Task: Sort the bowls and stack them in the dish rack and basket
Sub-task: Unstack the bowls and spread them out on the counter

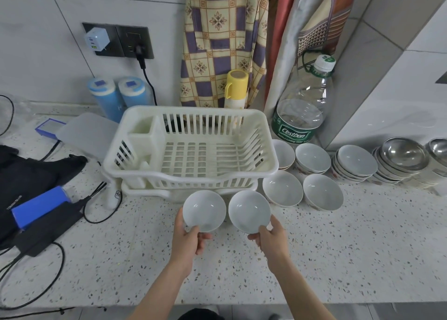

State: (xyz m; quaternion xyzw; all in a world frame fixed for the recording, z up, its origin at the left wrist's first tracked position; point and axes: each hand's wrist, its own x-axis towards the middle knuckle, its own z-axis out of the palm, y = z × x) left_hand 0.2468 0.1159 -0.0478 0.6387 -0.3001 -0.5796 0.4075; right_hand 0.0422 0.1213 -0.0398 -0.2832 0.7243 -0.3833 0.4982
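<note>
White ceramic bowls fill both your hands: your left hand (191, 241) pinches one bowl (204, 210), your right hand (271, 238) pinches another bowl (249, 211), both just before the dish rack (191, 148).

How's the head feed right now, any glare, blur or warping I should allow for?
Head view: sharp, evenly lit, soft shadows only. Small glare spots inside the two held bowls, in the left hand and the right hand, and on the steel bowls. Wide-angle warp bends the wall tiles and counter edge.
</note>
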